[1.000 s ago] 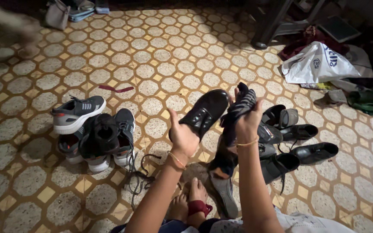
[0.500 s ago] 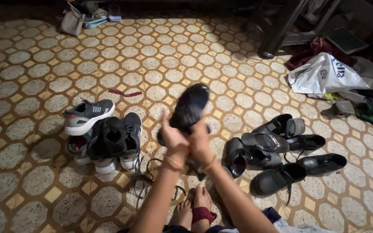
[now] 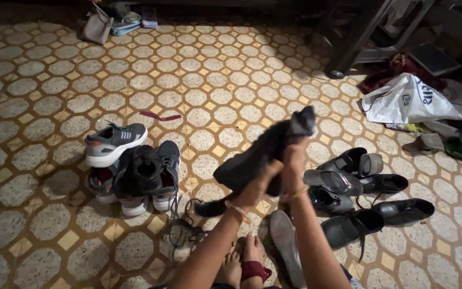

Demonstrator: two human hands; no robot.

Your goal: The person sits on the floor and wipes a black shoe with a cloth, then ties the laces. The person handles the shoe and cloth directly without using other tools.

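Note:
I hold a black shoe (image 3: pixel 240 167) above the floor in the middle of the view, tilted with its toe down to the left. My left hand (image 3: pixel 259 183) grips it from below. My right hand (image 3: pixel 294 160) is closed on a dark cloth (image 3: pixel 301 121) that is pressed against the shoe's upper end. Both arms come up from the bottom edge. My bare feet (image 3: pixel 241 262) rest on the tiled floor just under the shoe.
Grey sneakers (image 3: pixel 114 142) and black sneakers (image 3: pixel 146 170) stand at the left, with loose laces (image 3: pixel 184 227) beside them. Several black shoes and sandals (image 3: pixel 360 184) lie at the right, one shoe (image 3: pixel 286 247) sole-up by my feet. A white plastic bag (image 3: pixel 406 99), clothes and a furniture leg (image 3: pixel 356 45) fill the far right.
The shoe has swung from upright to lying slantwise, lower and to the right. My right hand, off to the side with the cloth a second ago, now holds it against the shoe.

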